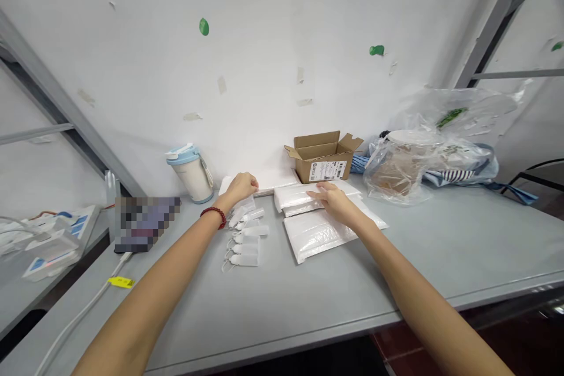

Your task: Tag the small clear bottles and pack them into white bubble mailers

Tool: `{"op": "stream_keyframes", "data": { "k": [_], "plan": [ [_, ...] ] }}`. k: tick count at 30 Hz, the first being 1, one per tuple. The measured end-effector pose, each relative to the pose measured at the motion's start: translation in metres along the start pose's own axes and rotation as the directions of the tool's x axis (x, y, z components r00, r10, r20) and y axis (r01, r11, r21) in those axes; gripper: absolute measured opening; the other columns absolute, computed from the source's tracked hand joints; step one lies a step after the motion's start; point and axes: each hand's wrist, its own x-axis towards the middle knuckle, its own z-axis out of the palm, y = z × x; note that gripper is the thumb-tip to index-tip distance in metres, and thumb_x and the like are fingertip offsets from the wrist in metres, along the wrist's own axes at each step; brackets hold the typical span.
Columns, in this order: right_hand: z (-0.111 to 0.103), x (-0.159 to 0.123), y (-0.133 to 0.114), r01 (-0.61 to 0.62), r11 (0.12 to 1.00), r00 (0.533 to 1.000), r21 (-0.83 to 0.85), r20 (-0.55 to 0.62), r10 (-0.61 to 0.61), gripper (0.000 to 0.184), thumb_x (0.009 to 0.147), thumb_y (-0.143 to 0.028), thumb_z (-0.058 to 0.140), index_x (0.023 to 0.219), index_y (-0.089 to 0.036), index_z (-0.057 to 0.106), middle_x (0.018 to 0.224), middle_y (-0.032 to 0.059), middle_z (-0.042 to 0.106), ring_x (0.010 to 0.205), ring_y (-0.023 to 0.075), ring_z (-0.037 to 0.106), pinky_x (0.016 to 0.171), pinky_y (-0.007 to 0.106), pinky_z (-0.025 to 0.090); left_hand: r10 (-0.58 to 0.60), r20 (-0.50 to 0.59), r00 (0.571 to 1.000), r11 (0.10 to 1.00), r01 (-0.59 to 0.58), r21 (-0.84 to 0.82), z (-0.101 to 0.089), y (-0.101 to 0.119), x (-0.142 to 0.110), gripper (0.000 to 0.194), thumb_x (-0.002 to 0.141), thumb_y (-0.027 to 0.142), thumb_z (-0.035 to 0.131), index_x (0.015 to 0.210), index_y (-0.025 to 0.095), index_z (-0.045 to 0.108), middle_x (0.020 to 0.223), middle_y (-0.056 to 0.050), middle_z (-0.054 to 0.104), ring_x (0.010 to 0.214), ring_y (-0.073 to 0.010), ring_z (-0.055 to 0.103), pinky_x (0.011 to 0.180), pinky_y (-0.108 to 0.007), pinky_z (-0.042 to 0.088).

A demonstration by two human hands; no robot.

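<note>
My left hand (241, 187), with a red bead bracelet on the wrist, is curled closed near the wall, its fingers at the edge of a white mailer stack (268, 181); what it grips is hidden. Several small clear bottles (244, 241) lie in a row on the grey table (440, 247) just below that hand. My right hand (333, 198) lies flat, fingers stretched out, on a pile of white bubble mailers (317, 229). An open cardboard box (324, 155) with a label stands just behind it.
A white and blue jug (191, 173) stands at the left by the wall. Crumpled clear plastic bags (423, 153) over a container sit at the right. A white cable (79, 311) with a yellow tag runs along the left edge. A second bench holds white devices (48, 241).
</note>
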Motion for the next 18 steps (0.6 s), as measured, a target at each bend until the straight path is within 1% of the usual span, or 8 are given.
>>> {"op": "stream_keyframes", "data": {
  "k": [5, 9, 11, 12, 14, 15, 17, 18],
  "plan": [
    [0.004, 0.002, 0.005, 0.061, 0.998, 0.996, -0.023, -0.056, -0.062, 0.047, 0.084, -0.001, 0.039, 0.115, -0.025, 0.065, 0.129, 0.0142, 0.054, 0.117, 0.0257, 0.053, 0.088, 0.042, 0.046, 0.04, -0.035, 0.999, 0.989, -0.034, 0.144, 0.005, 0.01, -0.003, 0.017, 0.069, 0.008, 0.051, 0.062, 0.015, 0.065, 0.069, -0.012, 0.067, 0.074, -0.0226, 0.063, 0.07, -0.028, 0.045],
    [-0.002, -0.001, 0.0, 0.01, 1.0, 1.0, -0.013, -0.019, -0.011, 0.046, 0.083, -0.002, 0.04, 0.114, -0.023, 0.066, 0.129, 0.0155, 0.053, 0.116, 0.0253, 0.053, 0.09, 0.04, 0.045, 0.082, -0.125, 0.989, 0.975, -0.054, 0.214, -0.005, 0.019, -0.008, 0.021, 0.079, 0.01, 0.043, 0.079, 0.011, 0.064, 0.09, -0.017, 0.065, 0.085, -0.0255, 0.062, 0.076, -0.033, 0.045],
    [-0.006, -0.003, -0.006, 0.002, 1.0, 1.0, -0.007, -0.008, -0.002, 0.043, 0.084, -0.005, 0.04, 0.116, -0.022, 0.065, 0.128, 0.0161, 0.053, 0.115, 0.0253, 0.053, 0.091, 0.041, 0.044, 0.109, -0.17, 0.98, 0.969, -0.066, 0.236, -0.012, 0.023, -0.017, 0.024, 0.085, 0.012, 0.038, 0.09, 0.011, 0.062, 0.1, -0.018, 0.063, 0.09, -0.0257, 0.061, 0.078, -0.034, 0.044],
    [-0.007, -0.004, -0.009, 0.005, 1.0, 1.0, -0.007, -0.029, -0.006, 0.042, 0.086, -0.009, 0.039, 0.119, -0.021, 0.062, 0.126, 0.0164, 0.054, 0.114, 0.0259, 0.053, 0.091, 0.043, 0.044, 0.118, -0.195, 0.974, 0.967, -0.068, 0.245, -0.014, 0.025, -0.023, 0.025, 0.087, 0.014, 0.036, 0.094, 0.012, 0.06, 0.103, -0.017, 0.062, 0.091, -0.0253, 0.061, 0.079, -0.034, 0.044],
    [-0.009, -0.005, -0.017, 0.025, 1.0, 0.991, -0.004, -0.129, -0.026, 0.042, 0.091, -0.021, 0.038, 0.131, -0.018, 0.05, 0.124, 0.0179, 0.054, 0.115, 0.0276, 0.051, 0.091, 0.046, 0.043, 0.129, -0.251, 0.959, 0.964, -0.062, 0.258, -0.013, 0.028, -0.04, 0.026, 0.091, 0.016, 0.033, 0.099, 0.012, 0.057, 0.105, -0.016, 0.06, 0.09, -0.0244, 0.061, 0.077, -0.033, 0.045],
    [-0.01, -0.005, -0.022, 0.045, 0.999, 0.978, -0.002, -0.204, -0.044, 0.046, 0.092, -0.028, 0.038, 0.136, -0.015, 0.043, 0.125, 0.0193, 0.053, 0.117, 0.0284, 0.049, 0.092, 0.047, 0.043, 0.142, -0.317, 0.938, 0.963, -0.057, 0.263, -0.009, 0.029, -0.049, 0.026, 0.092, 0.017, 0.032, 0.099, 0.013, 0.056, 0.103, -0.015, 0.061, 0.089, -0.0235, 0.062, 0.075, -0.032, 0.046],
    [-0.01, -0.006, -0.033, 0.108, 0.994, 0.928, -0.017, -0.358, -0.106, 0.057, 0.092, -0.039, 0.039, 0.141, -0.011, 0.031, 0.13, 0.0223, 0.047, 0.123, 0.0295, 0.043, 0.095, 0.048, 0.04, 0.189, -0.408, 0.893, 0.963, -0.089, 0.253, 0.001, 0.031, -0.067, 0.026, 0.093, 0.017, 0.03, 0.097, 0.014, 0.056, 0.101, -0.013, 0.062, 0.089, -0.0218, 0.063, 0.074, -0.031, 0.047],
    [-0.01, -0.007, -0.039, 0.147, 0.988, 0.896, -0.043, -0.418, -0.152, 0.061, 0.091, -0.042, 0.042, 0.142, -0.01, 0.029, 0.133, 0.0232, 0.043, 0.126, 0.0302, 0.039, 0.098, 0.048, 0.038, 0.23, -0.443, 0.867, 0.963, -0.136, 0.232, 0.006, 0.031, -0.074, 0.026, 0.093, 0.017, 0.03, 0.097, 0.015, 0.056, 0.102, -0.013, 0.063, 0.092, -0.0214, 0.062, 0.077, -0.031, 0.048]
  ]
}}
